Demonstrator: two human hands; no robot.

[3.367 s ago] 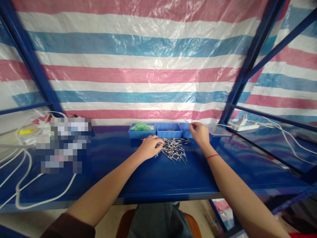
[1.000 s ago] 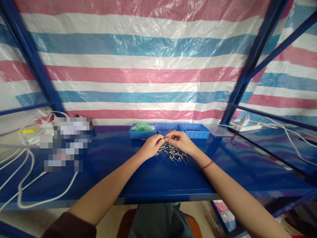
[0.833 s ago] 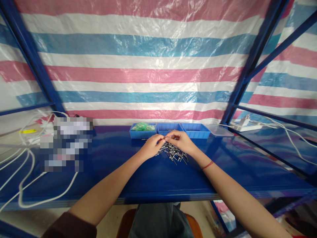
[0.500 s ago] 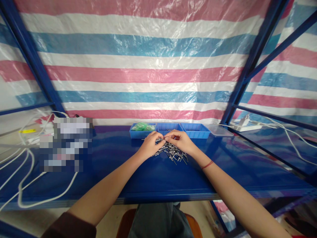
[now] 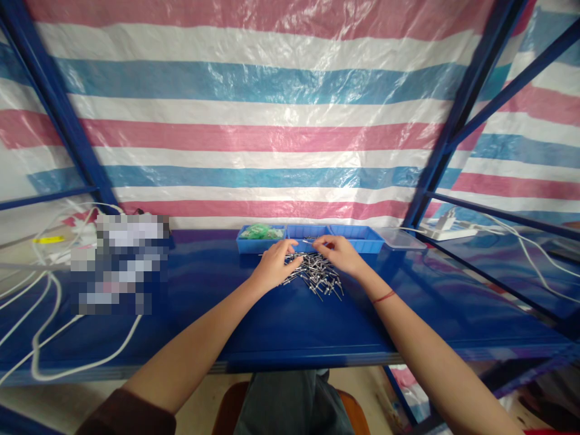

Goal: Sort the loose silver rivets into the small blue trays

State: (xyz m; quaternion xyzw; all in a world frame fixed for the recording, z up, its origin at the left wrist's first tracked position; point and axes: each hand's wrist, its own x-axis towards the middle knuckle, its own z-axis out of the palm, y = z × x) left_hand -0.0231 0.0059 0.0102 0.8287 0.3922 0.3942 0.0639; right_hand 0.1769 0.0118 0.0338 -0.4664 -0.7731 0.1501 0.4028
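The right hand [image 5: 339, 255] pinches a slim metal pin [image 5: 307, 241] above the far edge of the metal pile [image 5: 319, 277], its long axis nearly level and pointing left toward the left hand [image 5: 273, 266], whose thumb and fingers are parted.
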